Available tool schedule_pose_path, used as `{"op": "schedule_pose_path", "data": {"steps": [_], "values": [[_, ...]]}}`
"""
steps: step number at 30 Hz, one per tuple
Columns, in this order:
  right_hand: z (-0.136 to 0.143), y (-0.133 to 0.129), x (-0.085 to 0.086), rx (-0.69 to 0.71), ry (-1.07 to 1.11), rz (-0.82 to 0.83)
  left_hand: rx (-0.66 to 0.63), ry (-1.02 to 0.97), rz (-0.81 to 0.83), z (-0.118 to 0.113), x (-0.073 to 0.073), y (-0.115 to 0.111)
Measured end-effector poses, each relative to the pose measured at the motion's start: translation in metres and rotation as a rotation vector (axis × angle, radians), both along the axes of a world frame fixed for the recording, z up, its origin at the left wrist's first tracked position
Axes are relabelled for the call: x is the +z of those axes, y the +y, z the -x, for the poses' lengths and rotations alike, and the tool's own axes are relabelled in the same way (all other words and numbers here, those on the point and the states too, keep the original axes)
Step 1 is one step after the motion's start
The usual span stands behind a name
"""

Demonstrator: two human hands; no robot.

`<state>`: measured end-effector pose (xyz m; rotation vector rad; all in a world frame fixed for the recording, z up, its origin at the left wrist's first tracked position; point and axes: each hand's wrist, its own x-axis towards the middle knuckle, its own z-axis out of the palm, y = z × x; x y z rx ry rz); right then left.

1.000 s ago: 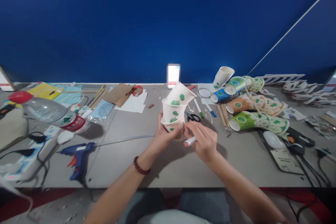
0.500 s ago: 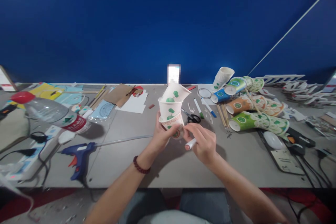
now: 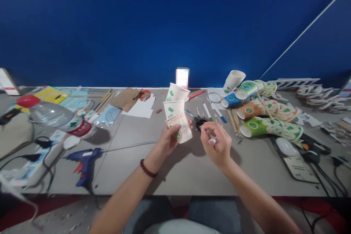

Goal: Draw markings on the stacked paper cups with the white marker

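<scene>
Head view: at frame centre I find stacked paper cups, white with green tree prints, the lowest carrying a reddish band, the top one tilted. The left hand grips the lowest; the right hand, clear of the stack, curls around a white marker. I record a cluttered grey table across the lower frame, a blue wall above.

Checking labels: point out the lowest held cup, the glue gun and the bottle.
Lowest held cup [image 3: 184, 131]: head view, on its printed side.
Glue gun [image 3: 90, 158]: head view, on its blue body.
Bottle [image 3: 56, 115]: head view, on its clear side.
</scene>
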<state>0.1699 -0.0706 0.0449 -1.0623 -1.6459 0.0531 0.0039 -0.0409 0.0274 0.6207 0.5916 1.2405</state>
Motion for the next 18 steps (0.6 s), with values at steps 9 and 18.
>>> {"op": "schedule_pose_path", "data": {"steps": [9, 18], "values": [[-0.014, -0.002, 0.026, 0.073, -0.006, -0.025, -0.053, -0.115, 0.129, 0.006, -0.004, 0.003], [-0.022, 0.000, 0.043, 0.063, -0.075, -0.011, -0.040, -0.107, 0.174, 0.004, 0.008, 0.004]]}}
